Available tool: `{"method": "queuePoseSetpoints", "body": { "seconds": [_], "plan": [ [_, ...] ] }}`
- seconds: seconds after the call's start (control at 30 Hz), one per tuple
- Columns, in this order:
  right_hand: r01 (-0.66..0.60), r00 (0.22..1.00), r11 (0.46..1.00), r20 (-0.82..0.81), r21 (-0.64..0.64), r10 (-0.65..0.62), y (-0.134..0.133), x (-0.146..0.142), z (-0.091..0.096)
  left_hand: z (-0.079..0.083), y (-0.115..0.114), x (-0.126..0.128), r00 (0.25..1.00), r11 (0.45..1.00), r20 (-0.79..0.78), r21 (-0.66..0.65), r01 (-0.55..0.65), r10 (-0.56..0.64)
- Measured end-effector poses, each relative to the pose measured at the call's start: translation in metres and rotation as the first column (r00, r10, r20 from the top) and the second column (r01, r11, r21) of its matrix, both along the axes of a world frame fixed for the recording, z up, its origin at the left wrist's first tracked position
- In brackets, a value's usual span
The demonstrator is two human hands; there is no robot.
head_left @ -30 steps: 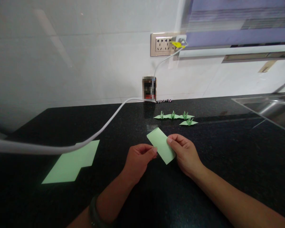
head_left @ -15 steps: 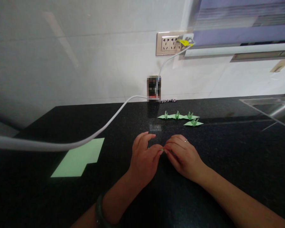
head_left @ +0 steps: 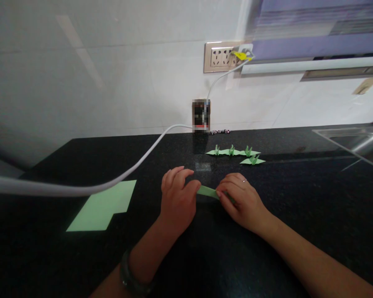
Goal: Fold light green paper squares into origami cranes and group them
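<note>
A narrow folded strip of light green paper (head_left: pixel 208 191) stretches between my hands just above or on the dark counter. My left hand (head_left: pixel 178 200) has its thumb at the strip's left end, with the other fingers curved and raised away from it. Closed round the right part of the strip is my right hand (head_left: pixel 244 200), its thumb and fingers pinching the paper and covering part of it. Beyond the hands, several green folded paper cranes (head_left: pixel 232 151) stand in a row, with one crane (head_left: pixel 253 160) in front of the row's right end.
Flat green paper sheets (head_left: pixel 96 211) lie at the left on the black counter (head_left: pixel 161 269). A white cable (head_left: pixel 155 147) arches across from the left. A small blurred-out object (head_left: pixel 201 116) leans at the wall near a beaded string (head_left: pixel 220 132). At the right is a sink (head_left: pixel 360 142).
My left hand has moved left, away from my right hand, so more of the folded green strip shows between them. My right hand has stayed nearly in place.
</note>
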State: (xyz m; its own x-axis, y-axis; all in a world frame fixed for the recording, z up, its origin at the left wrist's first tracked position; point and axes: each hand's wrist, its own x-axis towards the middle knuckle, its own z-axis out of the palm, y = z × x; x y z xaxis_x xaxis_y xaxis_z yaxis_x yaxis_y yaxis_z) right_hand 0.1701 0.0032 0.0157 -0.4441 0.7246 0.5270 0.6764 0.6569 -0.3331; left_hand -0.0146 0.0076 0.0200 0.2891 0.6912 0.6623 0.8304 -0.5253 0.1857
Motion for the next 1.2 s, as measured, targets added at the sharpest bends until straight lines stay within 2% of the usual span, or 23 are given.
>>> {"method": "queuePoseSetpoints", "body": {
  "seconds": [0.07,0.13,0.23,0.33,0.43,0.53,0.67,0.77,0.87,0.93,1.0,1.1,1.13,1.2],
  "plan": [
    [0.020,1.000,1.000,-0.023,0.009,-0.019,0.001,0.001,0.000,0.000,0.004,-0.004,0.997,0.998,0.056,0.017,-0.054,0.053],
    [0.028,0.999,1.000,-0.041,0.011,-0.027,0.002,0.002,0.000,0.000,0.006,-0.006,0.991,0.998,0.123,0.005,-0.059,0.058],
    [-0.001,0.999,1.000,-0.050,-0.002,0.001,0.000,0.001,0.000,-0.002,0.006,-0.004,0.984,0.993,0.166,-0.087,0.073,-0.058],
    [-0.054,0.997,0.998,-0.056,-0.011,0.053,-0.002,-0.001,0.000,-0.004,0.004,0.001,0.958,0.947,0.204,-0.207,0.245,-0.204],
    [-0.071,0.995,0.997,-0.076,-0.008,0.070,-0.003,-0.003,0.000,-0.006,0.002,0.004,0.933,0.906,0.274,-0.289,0.310,-0.232],
    [-0.064,0.993,0.998,-0.101,0.006,0.065,-0.003,-0.003,0.000,-0.008,0.003,0.004,0.918,0.905,0.332,-0.285,0.317,-0.217],
    [-0.011,0.993,1.000,-0.116,0.024,0.014,0.001,0.002,-0.001,-0.008,0.007,-0.001,0.900,0.924,0.418,-0.283,0.257,-0.122],
    [0.036,0.992,0.999,-0.126,0.039,-0.031,0.007,0.008,-0.003,-0.007,0.010,-0.007,0.885,0.919,0.463,-0.368,0.144,0.046],
    [0.109,0.977,0.993,-0.190,0.037,-0.100,0.013,0.014,-0.004,-0.006,0.014,-0.011,0.852,0.891,0.482,-0.452,0.042,0.205],
    [0.163,0.948,0.987,-0.274,-0.013,-0.160,0.014,0.014,-0.005,-0.006,0.015,-0.012,0.835,0.864,0.500,-0.500,0.060,0.231],
    [0.148,0.917,0.977,-0.349,-0.153,-0.193,0.012,0.012,-0.005,-0.006,0.015,-0.010,0.823,0.804,0.535,-0.566,0.182,0.190],
    [-0.026,0.908,0.917,-0.393,-0.398,-0.144,0.005,0.004,-0.005,-0.006,0.011,-0.004,0.793,0.669,0.598,-0.638,0.382,0.118],
    [-0.097,0.917,0.881,-0.386,-0.463,-0.102,0.003,0.002,-0.005,-0.005,0.010,-0.002,0.782,0.641,0.613,-0.646,0.415,0.111],
    [-0.194,0.932,0.811,-0.362,-0.552,-0.024,0.000,-0.002,-0.006,-0.005,0.008,0.000,0.760,0.619,0.638,-0.648,0.444,0.123]
  ]
}}
